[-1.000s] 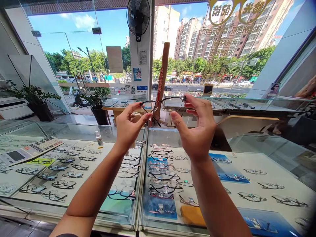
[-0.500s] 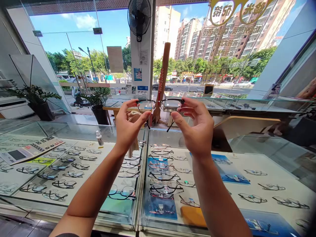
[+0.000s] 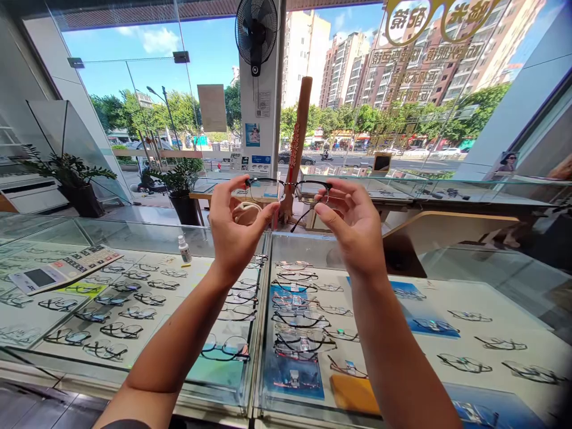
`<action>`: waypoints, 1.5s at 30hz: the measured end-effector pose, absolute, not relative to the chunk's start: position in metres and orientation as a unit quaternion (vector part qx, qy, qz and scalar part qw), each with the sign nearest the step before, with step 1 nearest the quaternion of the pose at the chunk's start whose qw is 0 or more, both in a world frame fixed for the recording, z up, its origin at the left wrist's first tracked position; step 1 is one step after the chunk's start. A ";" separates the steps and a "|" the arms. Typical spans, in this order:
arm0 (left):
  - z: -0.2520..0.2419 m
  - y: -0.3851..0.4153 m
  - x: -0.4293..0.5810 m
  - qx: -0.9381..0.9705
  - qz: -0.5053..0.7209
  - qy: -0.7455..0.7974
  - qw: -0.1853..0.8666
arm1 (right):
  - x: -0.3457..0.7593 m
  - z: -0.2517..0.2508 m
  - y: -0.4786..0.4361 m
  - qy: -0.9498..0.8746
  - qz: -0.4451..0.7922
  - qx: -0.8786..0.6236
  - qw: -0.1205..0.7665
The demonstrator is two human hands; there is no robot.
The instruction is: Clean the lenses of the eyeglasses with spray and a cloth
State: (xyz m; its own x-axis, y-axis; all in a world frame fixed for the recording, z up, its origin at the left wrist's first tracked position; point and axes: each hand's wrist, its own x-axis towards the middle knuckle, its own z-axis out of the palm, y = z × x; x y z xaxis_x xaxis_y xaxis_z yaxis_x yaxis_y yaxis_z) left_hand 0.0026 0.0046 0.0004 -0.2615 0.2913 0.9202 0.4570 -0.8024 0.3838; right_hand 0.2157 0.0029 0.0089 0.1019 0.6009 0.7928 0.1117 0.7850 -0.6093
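Note:
A pair of eyeglasses [image 3: 307,190] with a dark upper rim is held up at arm's length, above the glass display case [image 3: 308,241]. My left hand [image 3: 236,229] grips its left end between the fingers and thumb. A folded beige cloth [image 3: 245,213] is also tucked in that palm. With the fingertips near the right hinge, my right hand [image 3: 357,223] is closed on the other end. One temple arm hangs down below the lenses near my right thumb; the other is mostly hidden by my left hand.
Rows of eyeglasses [image 3: 299,319] lie inside the case under glass. A calculator [image 3: 62,271] and a small white spray bottle [image 3: 184,250] rest on the left top. Beyond are potted plants [image 3: 74,179], a wooden post [image 3: 301,131], a wall fan [image 3: 256,36] and large windows.
The eyeglasses have tilted a little, and the hanging temple arm has shifted left. My right fingers have changed position slightly at the hinge. The view has turned slightly left.

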 end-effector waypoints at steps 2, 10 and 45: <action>0.001 0.004 0.002 -0.606 -0.731 -0.309 0.051 | 0.215 0.009 0.002 -0.646 0.178 -0.276 0.690; 0.004 0.000 0.005 -0.597 -0.735 -0.320 0.030 | 0.215 0.007 0.005 -0.640 0.195 -0.291 0.684; -0.001 0.013 -0.002 -0.609 -0.732 -0.295 0.088 | 0.212 0.005 0.005 -0.630 0.214 -0.267 0.697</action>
